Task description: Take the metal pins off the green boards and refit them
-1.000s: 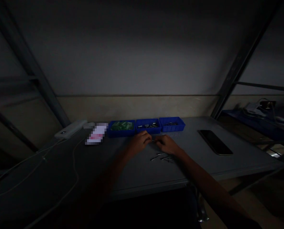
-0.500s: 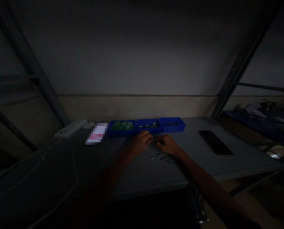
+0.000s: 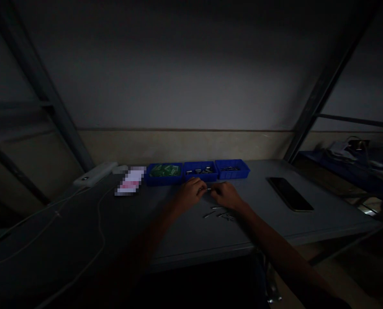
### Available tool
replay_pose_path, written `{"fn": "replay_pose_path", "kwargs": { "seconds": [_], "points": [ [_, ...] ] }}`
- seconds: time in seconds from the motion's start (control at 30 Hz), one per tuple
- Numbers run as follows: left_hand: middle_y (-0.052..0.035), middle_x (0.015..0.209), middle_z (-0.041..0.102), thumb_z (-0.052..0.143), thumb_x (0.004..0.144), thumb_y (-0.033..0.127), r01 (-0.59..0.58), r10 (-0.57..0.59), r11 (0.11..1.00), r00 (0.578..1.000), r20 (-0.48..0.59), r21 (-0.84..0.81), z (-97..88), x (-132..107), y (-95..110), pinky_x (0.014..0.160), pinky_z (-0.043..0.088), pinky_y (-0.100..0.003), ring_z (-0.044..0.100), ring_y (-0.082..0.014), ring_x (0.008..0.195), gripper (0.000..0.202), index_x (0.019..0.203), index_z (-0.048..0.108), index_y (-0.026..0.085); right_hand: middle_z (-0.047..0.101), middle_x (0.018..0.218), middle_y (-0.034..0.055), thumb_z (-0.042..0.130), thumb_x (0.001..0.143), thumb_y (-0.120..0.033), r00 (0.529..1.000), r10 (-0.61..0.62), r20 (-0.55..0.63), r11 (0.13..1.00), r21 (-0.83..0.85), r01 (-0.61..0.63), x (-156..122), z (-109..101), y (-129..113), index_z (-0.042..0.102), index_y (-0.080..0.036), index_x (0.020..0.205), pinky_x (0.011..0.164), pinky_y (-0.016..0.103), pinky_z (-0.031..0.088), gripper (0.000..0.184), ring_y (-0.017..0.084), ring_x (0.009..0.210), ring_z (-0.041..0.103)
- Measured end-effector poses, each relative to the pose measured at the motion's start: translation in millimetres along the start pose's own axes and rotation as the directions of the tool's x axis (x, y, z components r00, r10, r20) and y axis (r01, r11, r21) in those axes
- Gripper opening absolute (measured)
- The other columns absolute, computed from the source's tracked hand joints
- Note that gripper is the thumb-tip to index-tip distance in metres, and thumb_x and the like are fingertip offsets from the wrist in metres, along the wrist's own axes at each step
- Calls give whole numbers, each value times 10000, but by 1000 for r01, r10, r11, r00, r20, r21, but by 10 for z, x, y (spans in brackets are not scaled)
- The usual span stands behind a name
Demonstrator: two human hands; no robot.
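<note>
Grip narrow in left hand (image 3: 192, 191) and right hand (image 3: 225, 195), pinching metal piece (image 3: 209, 189) between, presumably for steadiness; loose pins (image 3: 223, 213) near on counter (image 3: 185, 234), likely for easy reach.

The 3 bins (image 3: 232, 175) are blue (1 shows green pieces (image 3: 164, 171)), the loose pins (image 3: 223, 213) silvery, the surface (image 3: 188, 234) grey.

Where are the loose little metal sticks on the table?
In the head view, the loose metal sticks lie on the grey table, a bit right of the picture's middle, just on the near side of the right hand.
</note>
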State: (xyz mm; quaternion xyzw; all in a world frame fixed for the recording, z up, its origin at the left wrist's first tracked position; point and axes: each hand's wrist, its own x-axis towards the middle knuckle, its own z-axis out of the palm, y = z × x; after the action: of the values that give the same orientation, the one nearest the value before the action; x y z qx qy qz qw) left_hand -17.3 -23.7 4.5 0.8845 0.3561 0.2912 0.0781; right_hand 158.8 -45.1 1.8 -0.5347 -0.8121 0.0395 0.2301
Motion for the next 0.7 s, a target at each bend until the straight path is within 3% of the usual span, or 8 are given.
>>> {"fn": "replay_pose_path", "kwargs": {
  "seconds": [0.1, 0.23, 0.33, 0.57, 0.7],
  "points": [
    [-45, 849, 619, 502, 841, 267, 67, -68, 997, 997, -32, -44, 2, 3, -10, 754, 423, -274, 565, -167, 822, 152, 828, 610, 161, 659, 665, 43, 444, 777, -211, 1000, 26, 5, 1000, -12, -26, 2, -6, -5, 671, -170, 746, 555, 226, 317, 233, 132, 566, 540],
    [-39, 757, 640, 445, 864, 277, 140, -139, 989, 990, 19, -40, 34, 6, -41, 673, 408, -251, 574, -149, 715, 241, 757, 622, 153, 675, 711, 50, 448, 790, -231, 999, 54, -2, 998, -22, -54, 6, -2, -7, 677, -166, 797, 578, 225, 336, 238, 138, 614, 571],
    [-29, 746, 654, 446, 850, 235, 140, -139, 989, 990, 35, -53, 67, 6, -61, 662, 402, -234, 583, -140, 710, 219, 754, 625, 156, 678, 723, 53, 460, 783, -240, 997, 70, 16, 997, -22, -70, 4, -2, -1, 675, -163, 809, 599, 227, 346, 230, 140, 635, 577],
    [-34, 789, 673, 481, 810, 202, 136, -142, 982, 989, -42, -132, 69, 8, -81, 671, 423, -233, 599, -142, 721, 158, 796, 632, 155, 679, 812, 57, 475, 761, -230, 999, 47, 15, 991, 121, -48, 5, 18, 44, 645, -161, 983, 628, 235, 367, 288, 158, 702, 588],
    [-35, 811, 676, 498, 801, 215, 113, -129, 978, 988, -80, -177, 93, 13, -105, 690, 433, -238, 608, -144, 740, 140, 812, 628, 162, 649, 713, 24, 451, 770, -199, 999, 12, 35, 982, 186, -18, 17, 37, 58, 652, -159, 879, 592, 222, 350, 232, 134, 637, 558]
  ]
}}
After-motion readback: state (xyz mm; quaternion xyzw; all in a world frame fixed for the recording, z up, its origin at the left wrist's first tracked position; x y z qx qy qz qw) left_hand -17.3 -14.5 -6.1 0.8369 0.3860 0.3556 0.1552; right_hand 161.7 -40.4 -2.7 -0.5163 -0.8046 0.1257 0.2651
